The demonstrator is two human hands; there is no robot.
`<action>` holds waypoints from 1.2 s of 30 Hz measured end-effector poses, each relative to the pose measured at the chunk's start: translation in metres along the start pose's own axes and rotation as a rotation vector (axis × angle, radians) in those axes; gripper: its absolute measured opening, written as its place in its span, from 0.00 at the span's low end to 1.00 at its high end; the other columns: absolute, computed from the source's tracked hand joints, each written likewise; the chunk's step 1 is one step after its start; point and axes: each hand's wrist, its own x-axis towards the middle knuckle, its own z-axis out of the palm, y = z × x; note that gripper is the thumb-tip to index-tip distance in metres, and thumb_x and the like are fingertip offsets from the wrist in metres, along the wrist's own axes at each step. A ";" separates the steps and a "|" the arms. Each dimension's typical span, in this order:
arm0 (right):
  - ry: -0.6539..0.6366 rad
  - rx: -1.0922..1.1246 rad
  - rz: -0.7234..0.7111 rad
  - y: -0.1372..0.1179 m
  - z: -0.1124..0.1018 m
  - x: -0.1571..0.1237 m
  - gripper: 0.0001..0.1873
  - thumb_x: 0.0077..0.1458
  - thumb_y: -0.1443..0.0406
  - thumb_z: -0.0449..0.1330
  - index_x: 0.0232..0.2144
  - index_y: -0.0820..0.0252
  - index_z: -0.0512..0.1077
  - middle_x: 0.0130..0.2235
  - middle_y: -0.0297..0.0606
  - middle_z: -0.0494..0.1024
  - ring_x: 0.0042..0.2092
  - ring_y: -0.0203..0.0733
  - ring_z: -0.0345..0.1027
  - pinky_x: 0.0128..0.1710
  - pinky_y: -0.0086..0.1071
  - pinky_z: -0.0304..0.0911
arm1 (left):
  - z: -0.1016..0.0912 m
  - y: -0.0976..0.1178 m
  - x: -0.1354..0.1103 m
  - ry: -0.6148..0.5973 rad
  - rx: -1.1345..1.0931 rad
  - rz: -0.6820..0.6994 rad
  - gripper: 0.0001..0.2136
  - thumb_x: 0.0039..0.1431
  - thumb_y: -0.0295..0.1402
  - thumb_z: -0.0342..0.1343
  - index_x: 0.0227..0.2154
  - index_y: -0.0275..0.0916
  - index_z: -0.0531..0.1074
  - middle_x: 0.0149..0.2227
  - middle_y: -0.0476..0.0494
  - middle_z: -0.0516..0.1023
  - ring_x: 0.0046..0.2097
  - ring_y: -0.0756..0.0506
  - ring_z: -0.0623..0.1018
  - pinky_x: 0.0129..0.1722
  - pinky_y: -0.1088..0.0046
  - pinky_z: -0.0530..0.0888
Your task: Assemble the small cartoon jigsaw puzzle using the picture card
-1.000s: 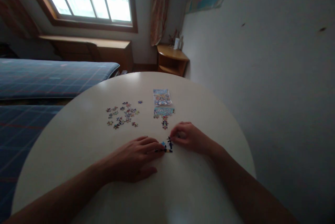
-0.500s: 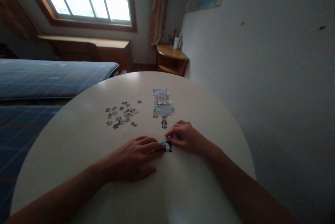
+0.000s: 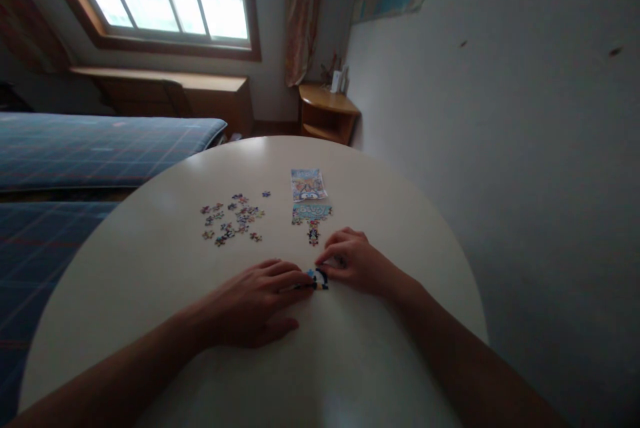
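A small joined group of puzzle pieces (image 3: 321, 277), blue, white and black, lies on the table between my hands. My left hand (image 3: 265, 300) lies flat with fingers stretched out, its fingertips resting on the left side of this group and covering part of it. At the group's upper right edge, my right hand (image 3: 353, 260) pinches a puzzle piece between thumb and forefinger; the fingers mostly hide that piece. Farther off is a partly joined puzzle section (image 3: 313, 213), with a short column of pieces hanging from it toward me.
A colourful picture sheet or packet (image 3: 308, 185) lies just beyond the joined section. Several loose puzzle pieces (image 3: 245, 216) are scattered to the left on the round white table (image 3: 380, 355). A bed (image 3: 100, 151) stands left, a wall (image 3: 525, 168) right.
My right thumb and forefinger have shifted slightly at the group's upper edge, and the small dark bit seen between them is now hidden. My left hand stays in place.
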 end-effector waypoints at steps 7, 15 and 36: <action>0.025 0.034 -0.037 0.007 -0.009 -0.002 0.06 0.61 0.64 0.62 0.38 0.53 0.80 0.41 0.38 0.79 0.46 0.43 0.69 0.52 0.41 0.56 | 0.000 -0.001 0.000 0.000 0.029 0.015 0.22 0.62 0.34 0.56 0.59 0.41 0.66 0.57 0.41 0.73 0.56 0.39 0.72 0.57 0.58 0.70; 0.036 0.018 0.015 0.024 -0.022 -0.006 0.05 0.58 0.67 0.63 0.37 0.55 0.79 0.40 0.38 0.80 0.46 0.44 0.70 0.51 0.40 0.59 | 0.003 -0.004 -0.002 0.054 0.061 0.044 0.19 0.65 0.32 0.53 0.58 0.39 0.66 0.55 0.40 0.75 0.55 0.41 0.74 0.56 0.60 0.72; 0.033 0.020 0.041 0.030 -0.027 -0.011 0.05 0.57 0.68 0.61 0.34 0.55 0.78 0.38 0.37 0.81 0.42 0.43 0.73 0.47 0.38 0.62 | -0.004 -0.043 -0.018 0.164 -0.062 -0.366 0.04 0.63 0.33 0.55 0.37 0.41 0.74 0.42 0.43 0.76 0.46 0.44 0.75 0.48 0.66 0.72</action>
